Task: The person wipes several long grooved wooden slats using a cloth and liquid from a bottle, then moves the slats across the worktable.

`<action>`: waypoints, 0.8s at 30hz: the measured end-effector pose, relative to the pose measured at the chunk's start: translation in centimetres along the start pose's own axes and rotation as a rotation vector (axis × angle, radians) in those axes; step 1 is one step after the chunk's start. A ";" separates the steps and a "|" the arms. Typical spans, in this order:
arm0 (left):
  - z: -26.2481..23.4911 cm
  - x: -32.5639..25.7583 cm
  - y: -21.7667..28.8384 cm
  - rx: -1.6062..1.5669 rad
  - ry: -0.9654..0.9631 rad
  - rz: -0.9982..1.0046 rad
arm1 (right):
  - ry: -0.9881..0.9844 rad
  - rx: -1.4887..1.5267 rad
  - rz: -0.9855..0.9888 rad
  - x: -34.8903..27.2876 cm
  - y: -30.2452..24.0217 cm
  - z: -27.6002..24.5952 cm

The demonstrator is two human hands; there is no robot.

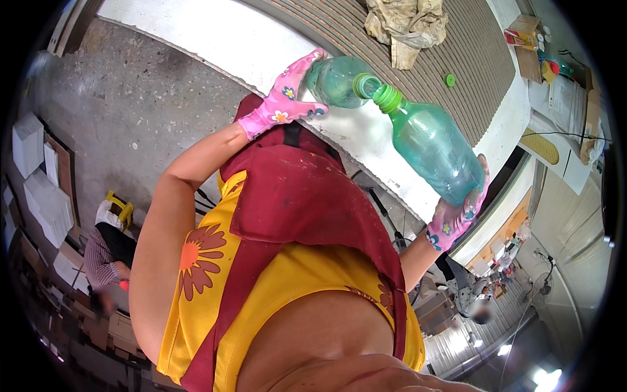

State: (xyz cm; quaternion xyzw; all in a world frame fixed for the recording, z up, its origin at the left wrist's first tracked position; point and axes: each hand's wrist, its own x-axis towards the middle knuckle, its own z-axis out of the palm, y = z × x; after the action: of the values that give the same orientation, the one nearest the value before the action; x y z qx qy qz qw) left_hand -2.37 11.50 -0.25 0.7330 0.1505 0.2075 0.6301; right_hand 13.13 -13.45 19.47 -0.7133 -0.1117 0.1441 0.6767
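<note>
My left hand, in a pink floral glove, grips the base end of a translucent green plastic bottle lying over the white table edge. A larger green plastic bottle is held at its base by my right hand, which wears a matching glove. This bottle tilts, with its neck up and to the left. The two bottle mouths meet or nearly touch; I cannot tell whether liquid passes between them. A loose green cap lies on the ridged brown board beyond the larger bottle.
A crumpled, stained cloth sits on the ridged board, which covers much of the white table. Boxes and small containers stand at the far right. One person is at the left, another at the lower right.
</note>
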 end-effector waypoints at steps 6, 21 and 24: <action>0.5 -0.2 -1.5 -0.042 0.026 0.000 | 0.030 0.083 0.049 -0.1 0.1 0.3; -0.1 -1.7 -2.2 0.008 0.233 0.148 | -0.075 0.095 0.023 0.3 0.1 -0.6; -0.3 -1.8 -2.2 0.002 0.224 0.143 | -0.018 0.043 0.042 0.5 -0.2 -0.3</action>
State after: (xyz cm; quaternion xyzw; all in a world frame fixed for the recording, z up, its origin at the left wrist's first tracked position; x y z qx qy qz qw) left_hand -3.99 11.27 -2.56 0.7148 0.1675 0.3323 0.5921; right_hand 13.69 -13.53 19.63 -0.6995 -0.0995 0.1671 0.6877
